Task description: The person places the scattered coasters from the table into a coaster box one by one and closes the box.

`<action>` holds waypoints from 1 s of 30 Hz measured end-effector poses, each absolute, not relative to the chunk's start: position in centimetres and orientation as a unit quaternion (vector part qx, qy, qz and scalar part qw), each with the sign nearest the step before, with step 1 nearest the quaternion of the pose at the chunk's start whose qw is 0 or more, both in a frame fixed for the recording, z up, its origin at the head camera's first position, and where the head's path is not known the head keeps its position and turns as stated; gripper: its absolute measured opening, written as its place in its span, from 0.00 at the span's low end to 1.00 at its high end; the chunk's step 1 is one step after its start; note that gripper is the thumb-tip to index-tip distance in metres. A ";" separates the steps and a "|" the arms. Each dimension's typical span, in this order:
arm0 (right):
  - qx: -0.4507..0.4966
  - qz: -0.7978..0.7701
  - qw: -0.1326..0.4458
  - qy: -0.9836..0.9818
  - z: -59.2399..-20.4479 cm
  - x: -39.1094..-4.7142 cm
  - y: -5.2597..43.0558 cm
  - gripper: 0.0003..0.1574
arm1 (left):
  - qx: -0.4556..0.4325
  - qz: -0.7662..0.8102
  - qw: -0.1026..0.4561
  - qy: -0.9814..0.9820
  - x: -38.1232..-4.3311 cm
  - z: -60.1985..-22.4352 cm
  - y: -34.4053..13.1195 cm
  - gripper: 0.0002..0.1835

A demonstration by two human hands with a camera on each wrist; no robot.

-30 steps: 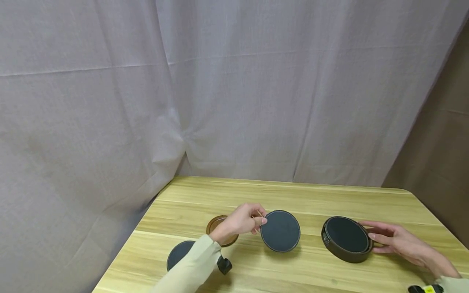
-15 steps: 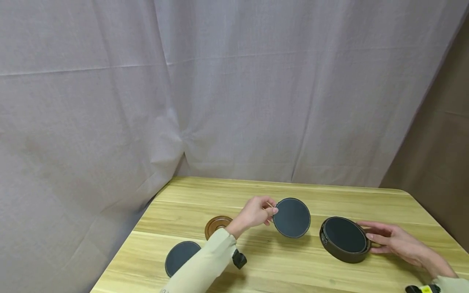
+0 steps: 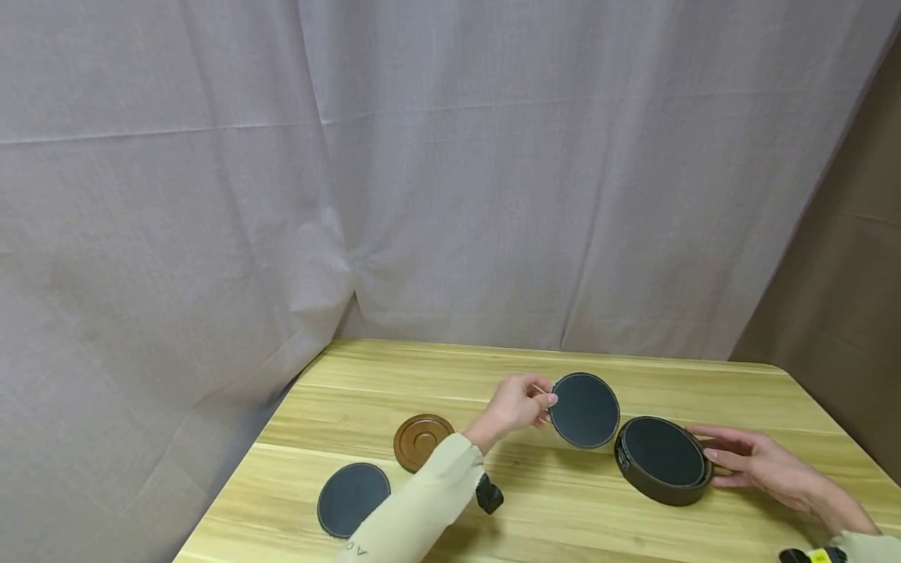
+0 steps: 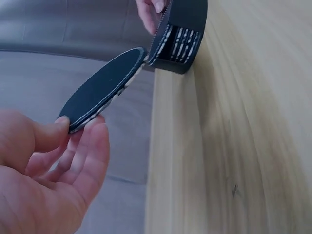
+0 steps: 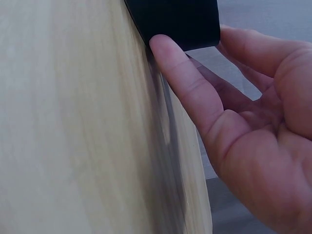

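Note:
My left hand pinches a round black coaster by its left edge, thumb on the upper face. The coaster is tilted above the table; in the left wrist view its far edge meets or overlaps the coaster holder, and contact is hard to tell. My right hand grips the right side of that round dark holder, its thumb near the rim. Several coasters are stacked inside, their pale edges showing through the side opening. In the right wrist view, a fingertip lies against the holder's dark wall.
Another black coaster lies at the left front of the wooden table, partly behind the left sleeve. Behind it is a brown ringed wooden disc, its edge close to the left forearm. A grey cloth hangs along the back.
My left hand has carried the coaster right and slightly back, up to the holder. The brown disc has come into fuller view. My right hand and the holder have stayed nearly still.

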State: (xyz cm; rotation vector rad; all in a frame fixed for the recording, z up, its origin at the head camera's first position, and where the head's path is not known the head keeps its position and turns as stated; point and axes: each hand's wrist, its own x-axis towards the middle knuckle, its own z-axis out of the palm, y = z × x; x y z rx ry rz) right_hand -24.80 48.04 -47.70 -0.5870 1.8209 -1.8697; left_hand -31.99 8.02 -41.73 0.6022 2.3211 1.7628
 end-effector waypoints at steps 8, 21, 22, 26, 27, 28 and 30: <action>-0.209 -0.675 0.226 0.670 -47.8 -24.7 48.1 0.32 | 0.169 0.613 0.080 0.767 -31.9 -42.1 11.3 0.03; -0.218 -0.677 0.225 0.666 -47.9 -24.7 48.1 0.32 | 0.125 0.654 0.087 0.741 -32.4 -43.2 14.6 0.02; -0.218 -0.676 0.224 0.668 -47.9 -24.7 48.2 0.32 | 0.123 0.650 0.085 0.745 -32.4 -43.3 14.8 0.02; -0.214 -0.672 0.227 0.672 -47.9 -24.8 48.2 0.32 | 0.108 0.626 0.084 0.768 -32.4 -43.6 15.4 0.04; -0.215 -0.672 0.226 0.672 -47.9 -24.8 48.2 0.32 | 0.105 0.619 0.087 0.773 -32.4 -43.7 15.6 0.05; -0.211 -0.671 0.226 0.673 -47.8 -24.9 48.2 0.32 | 0.101 0.614 0.090 0.778 -32.4 -43.8 15.7 0.06; -0.205 -0.671 0.229 0.675 -47.8 -24.9 48.2 0.32 | 0.095 0.614 0.097 0.777 -32.3 -43.9 15.8 0.07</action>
